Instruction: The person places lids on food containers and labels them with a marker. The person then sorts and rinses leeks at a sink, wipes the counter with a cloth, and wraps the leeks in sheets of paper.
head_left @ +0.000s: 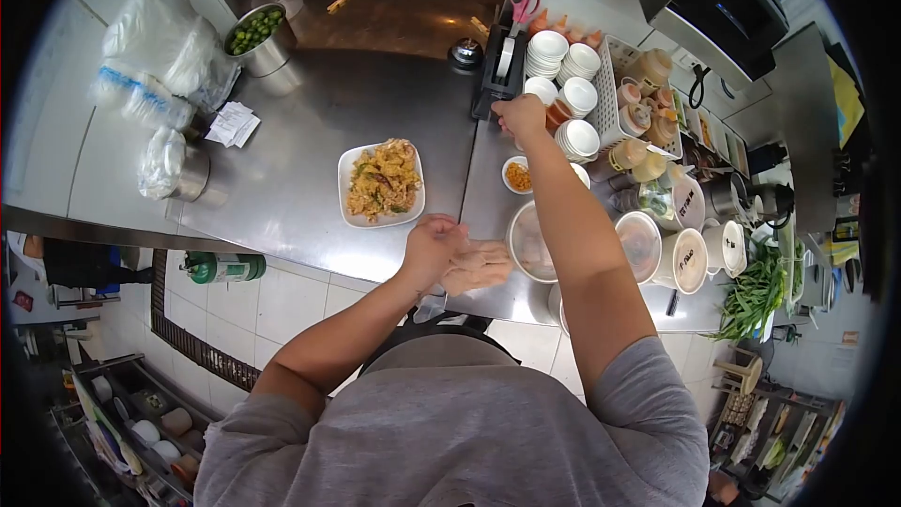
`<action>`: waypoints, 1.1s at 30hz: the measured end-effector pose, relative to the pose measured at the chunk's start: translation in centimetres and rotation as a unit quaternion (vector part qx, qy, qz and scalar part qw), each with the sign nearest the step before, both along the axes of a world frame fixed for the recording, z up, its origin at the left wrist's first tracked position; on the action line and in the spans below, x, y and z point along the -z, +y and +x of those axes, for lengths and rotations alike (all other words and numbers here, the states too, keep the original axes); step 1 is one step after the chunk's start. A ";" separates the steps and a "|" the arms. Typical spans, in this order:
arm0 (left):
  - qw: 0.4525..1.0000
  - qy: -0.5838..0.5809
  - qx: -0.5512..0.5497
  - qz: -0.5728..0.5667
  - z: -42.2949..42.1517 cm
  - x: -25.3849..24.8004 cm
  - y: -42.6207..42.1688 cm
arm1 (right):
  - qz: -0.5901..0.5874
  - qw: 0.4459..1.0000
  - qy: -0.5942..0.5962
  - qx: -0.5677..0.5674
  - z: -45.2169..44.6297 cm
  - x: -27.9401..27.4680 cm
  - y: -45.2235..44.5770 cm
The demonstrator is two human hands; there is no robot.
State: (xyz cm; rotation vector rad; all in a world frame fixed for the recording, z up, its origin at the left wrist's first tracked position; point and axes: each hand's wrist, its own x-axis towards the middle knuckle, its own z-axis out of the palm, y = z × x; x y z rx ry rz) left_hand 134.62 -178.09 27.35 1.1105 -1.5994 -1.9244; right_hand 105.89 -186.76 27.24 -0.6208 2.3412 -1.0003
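Observation:
Near the counter's front edge, my left hand (434, 250) is closed on a clear, crumpled plastic bag (477, 266) whose contents I cannot make out. My right hand (521, 118) reaches forward to the near end of a black tape dispenser (496, 78); its fingers are pressed together, and anything between them is too small to tell. A white square dish (353, 213) of yellowish food stands left of my hands. Between my hands, a small white bowl (517, 175) holds orange bits.
Stacked white bowls (579, 96) and a white basket (611, 84) of bottles stand at the right, with lidded tubs (638, 248) nearer me. A bell (465, 53) is at the back. Plastic bags (155, 33), a metal pot (270, 56) of green fruit and papers (233, 124) are at the left.

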 end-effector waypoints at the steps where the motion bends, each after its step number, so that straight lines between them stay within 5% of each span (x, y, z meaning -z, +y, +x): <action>1: 1.000 -0.001 0.004 0.001 -0.1 0.1 -0.1 | 0.003 1.000 -0.001 0.003 -0.2 0.4 -0.2; 3: 1.000 -0.003 0.023 0.009 0.0 0.3 0.1 | 0.067 0.956 0.249 -0.139 -0.9 1.6 0.0; 5: 0.998 0.046 0.049 0.007 0.7 -0.3 0.2 | -0.220 0.964 -0.115 -0.094 -0.6 -0.3 2.4; 8: 0.969 0.017 0.195 -0.152 1.9 -3.9 1.5 | -0.283 0.949 -0.138 0.010 0.8 -8.1 11.4; 12: 0.945 0.014 0.289 -0.155 0.8 -2.3 4.2 | -0.152 0.980 -0.080 0.098 -1.3 -5.9 22.1; 15: 0.927 -0.110 0.288 -0.212 -1.3 1.1 4.6 | -0.071 0.988 -0.032 0.131 -0.9 -2.0 24.1; 16: 0.926 -0.108 0.293 -0.212 -2.1 1.6 4.6 | -0.029 0.994 0.061 0.090 -0.8 -0.9 24.2; 19: 0.881 -0.077 0.289 -0.365 -4.1 3.0 4.1 | -0.004 0.995 0.093 0.035 -0.8 2.8 24.5; 21: 0.861 -0.099 0.306 -0.395 -5.4 3.0 3.4 | 0.059 0.919 0.342 -0.187 -2.0 4.9 24.2; 22: 0.840 -0.120 0.323 -0.420 -5.7 3.2 3.2 | 0.054 0.921 0.336 -0.192 -3.0 5.9 24.0; 25: 0.822 -0.159 0.332 -0.435 -6.0 2.9 2.7 | 0.391 0.833 0.169 -0.354 -4.2 5.2 22.0; 28: 0.828 -0.162 0.340 -0.415 -6.2 2.0 2.5 | 0.298 0.875 0.204 -0.323 -4.3 5.1 22.3; 30: 0.823 -0.179 0.331 -0.425 -6.1 1.9 2.8 | 0.301 0.838 0.311 -0.333 -4.6 4.7 22.0; 31: 0.844 -0.174 0.340 -0.377 -6.1 2.7 2.4 | 0.165 0.935 0.254 -0.187 -3.4 2.6 22.3; 33: 0.872 -0.153 0.329 -0.330 -5.7 2.2 1.9 | -0.048 0.990 0.134 0.016 -0.6 -3.6 23.6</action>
